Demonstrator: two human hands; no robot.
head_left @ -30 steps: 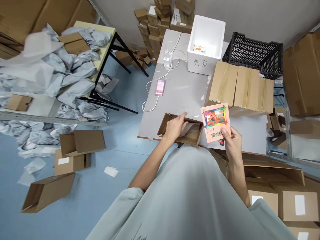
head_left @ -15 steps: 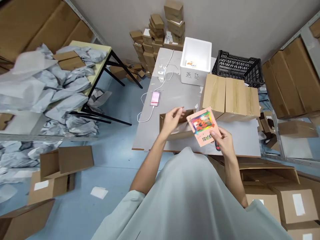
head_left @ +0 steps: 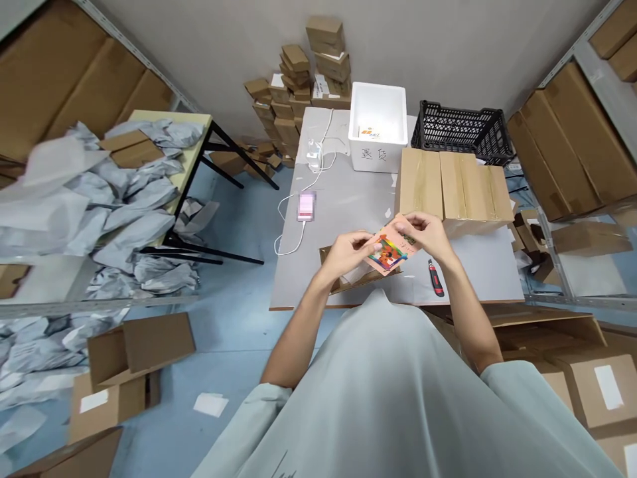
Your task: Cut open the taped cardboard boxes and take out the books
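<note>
Between my two hands is a flat, square pink card (head_left: 385,255) with a colourful picture on its face, tilted so that one corner points down. My left hand (head_left: 351,252) pinches its left corner, thumb on the picture. My right hand (head_left: 426,234) grips the upper right side. Directly beneath lies an opened small cardboard box (head_left: 348,284) with pale wrapping inside, partly hidden by the card and my left hand. To the right on the grey table (head_left: 343,192) rests a red and black box cutter (head_left: 436,279).
Taped cardboard boxes (head_left: 452,192) stand at the table's right, before a black plastic crate (head_left: 462,133). Behind is a white foam box (head_left: 378,126). A phone (head_left: 306,207) charges on the left. Grey parcels (head_left: 134,219) crowd a side table; open cartons (head_left: 159,342) sit on the floor.
My left hand has moved from above the small box onto the card. The card has turned and shifted left and slightly down, and the box cutter now shows fully. My view has shifted slightly.
</note>
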